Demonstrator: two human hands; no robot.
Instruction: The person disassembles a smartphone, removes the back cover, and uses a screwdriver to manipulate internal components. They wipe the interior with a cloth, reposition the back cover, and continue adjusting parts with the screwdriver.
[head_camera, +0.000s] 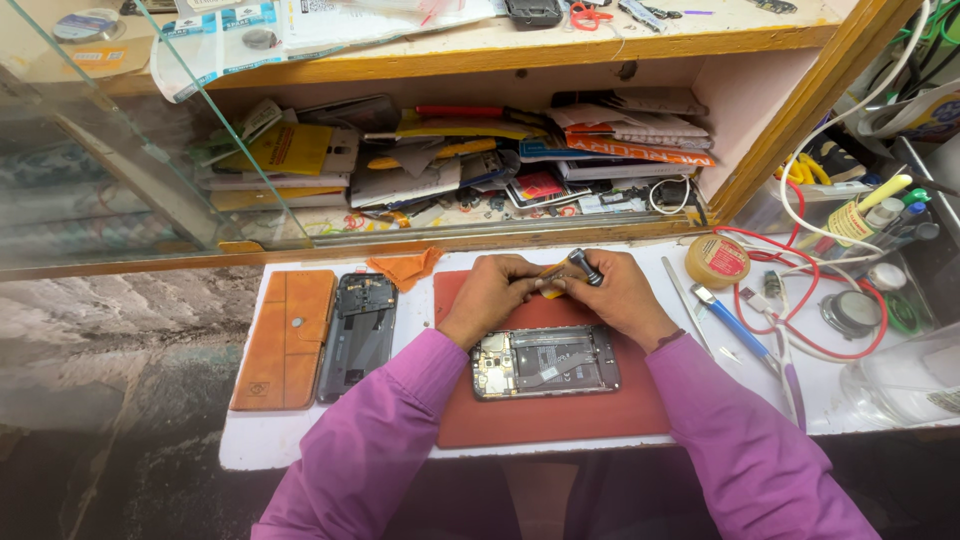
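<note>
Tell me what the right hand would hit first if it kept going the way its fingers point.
Probably the left hand: the right hand points leftward, and their fingertips already meet around a small yellow-handled tool.

There is just one camera, and it sits on the person's head. It looks down and forward over the pink sleeves at the white work table (250, 445), from close by. Higher in the picture it sees the wooden shelf (520, 55) at the back. No second view shares the scene.
</note>
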